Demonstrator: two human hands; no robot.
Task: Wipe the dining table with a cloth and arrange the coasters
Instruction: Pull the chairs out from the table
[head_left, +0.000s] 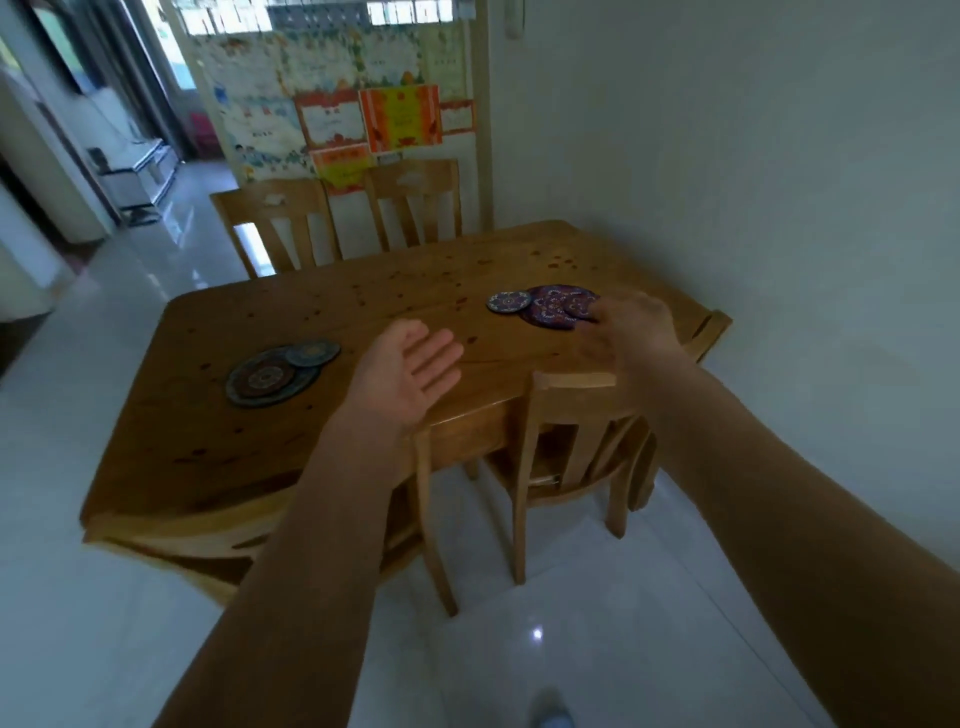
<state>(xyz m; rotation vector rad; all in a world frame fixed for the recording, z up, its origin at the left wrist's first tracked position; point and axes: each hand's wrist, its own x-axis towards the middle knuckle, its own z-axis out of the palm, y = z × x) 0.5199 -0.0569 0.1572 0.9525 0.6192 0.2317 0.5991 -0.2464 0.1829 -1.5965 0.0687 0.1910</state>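
Note:
The wooden dining table (363, 301) carries two groups of round patterned coasters. A purple stack (556, 306) with a small blue coaster (508, 302) beside it lies at the right. A dark teal and brown stack (270, 376) lies at the left. My right hand (631, 327) is blurred and its fingers touch the right edge of the purple stack; whether it grips a coaster is unclear. My left hand (405, 371) hovers palm up over the table's near edge, fingers apart, holding nothing. No cloth is in view.
A wooden chair (566, 415) is tucked in at the near side under my right arm. Two more chairs (291, 223) stand at the far side. A white wall runs along the right. The floor is glossy white tile.

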